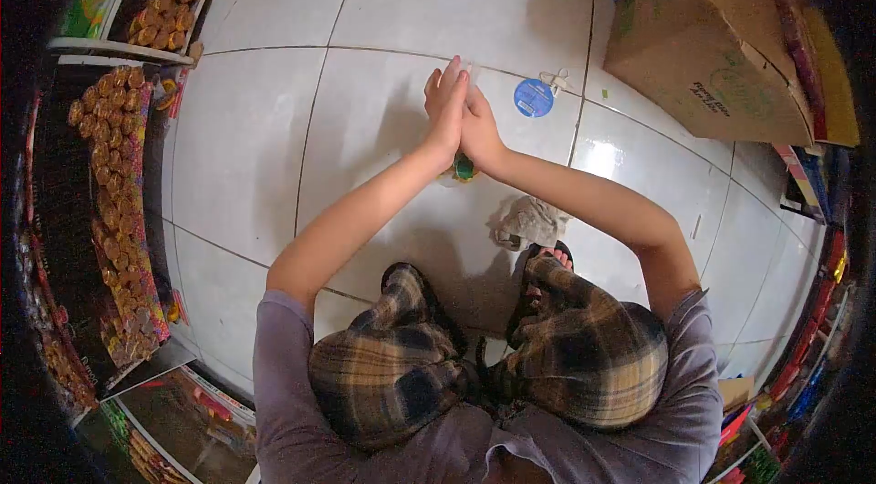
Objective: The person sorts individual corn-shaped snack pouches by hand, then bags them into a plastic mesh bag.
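My left hand (445, 114) and my right hand (482, 130) meet palm to palm above the tiled floor. Their fingers point away from me, and something clear shows faintly at the fingertips. What lies between the palms is hidden. Just below the wrists a small green and gold item (464, 168) shows, partly covered by my hands. To the right of them a round blue label (534, 98) lies on the floor beside a whitish clip-like piece (556, 80). A crumpled greyish cloth (531, 221) rests near my foot.
A large cardboard box (707, 55) stands at the upper right. Shelves with many gold-wrapped items (119, 201) line the left side. More shelved goods (812, 329) curve along the right edge. My knees in plaid trousers (584, 347) are at the bottom.
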The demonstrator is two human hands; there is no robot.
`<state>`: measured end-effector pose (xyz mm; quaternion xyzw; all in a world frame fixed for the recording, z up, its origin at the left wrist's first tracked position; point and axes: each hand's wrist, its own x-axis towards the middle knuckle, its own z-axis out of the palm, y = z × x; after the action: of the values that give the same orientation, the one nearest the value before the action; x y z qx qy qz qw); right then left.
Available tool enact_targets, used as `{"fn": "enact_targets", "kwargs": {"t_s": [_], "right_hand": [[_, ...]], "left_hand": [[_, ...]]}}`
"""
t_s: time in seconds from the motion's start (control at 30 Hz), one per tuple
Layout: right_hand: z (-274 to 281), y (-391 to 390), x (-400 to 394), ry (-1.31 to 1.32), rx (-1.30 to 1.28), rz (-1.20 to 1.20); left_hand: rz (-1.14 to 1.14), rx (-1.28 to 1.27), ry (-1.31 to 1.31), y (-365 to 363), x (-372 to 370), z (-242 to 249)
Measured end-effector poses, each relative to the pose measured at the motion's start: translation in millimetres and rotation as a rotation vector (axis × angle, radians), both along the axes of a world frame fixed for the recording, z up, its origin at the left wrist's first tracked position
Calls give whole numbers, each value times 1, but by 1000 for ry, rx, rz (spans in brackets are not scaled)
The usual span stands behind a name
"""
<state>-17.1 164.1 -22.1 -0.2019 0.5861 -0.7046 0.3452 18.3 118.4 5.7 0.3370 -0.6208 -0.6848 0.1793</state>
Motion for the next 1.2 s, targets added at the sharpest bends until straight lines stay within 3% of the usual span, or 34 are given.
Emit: {"fn": "enact_targets", "kwargs": {"t_s": [0.2, 0.27, 0.3, 0.37, 0.4, 0.47, 0.53, 0.6, 0.7, 0.97, 1.03, 1.1, 1.2], "right_hand": [[5, 0, -8, 2, -37, -1], [12, 1, -12, -77, 14, 1], [16, 1, -15, -155, 66, 4], [17, 4, -24, -168, 119, 32], [16, 3, -28, -183, 171, 61], [12, -1, -30, -166, 118, 37], [11, 2, -36, -96, 61, 183], [11, 2, -34, -48, 23, 215], [9, 2, -33, 9, 11, 252], [13, 4, -35, -87, -44, 357], [10, 3, -36, 260, 14, 388], [13, 2, -37, 201, -20, 385], [14, -2, -36, 6, -40, 366]], "left_hand": [[-75, -226, -175, -4, 2, -1], [-203, -691, -248, -12, 11, -7], [-202, -692, -246, -16, 16, -14], [-320, -373, 29, -21, 28, -30], [-321, -373, 28, -24, 31, -33], [-593, -567, -21, -25, 38, -29], [-537, -534, -37, -22, 39, -28], [-467, -803, 5, -24, 39, -30], [-414, -884, -52, -27, 36, -39], [-302, -712, -82, -19, 33, -33], [-281, -692, -49, -18, 32, -37], [-287, -687, -216, -17, 31, -32], [-288, -596, -136, -15, 25, -30]]}}
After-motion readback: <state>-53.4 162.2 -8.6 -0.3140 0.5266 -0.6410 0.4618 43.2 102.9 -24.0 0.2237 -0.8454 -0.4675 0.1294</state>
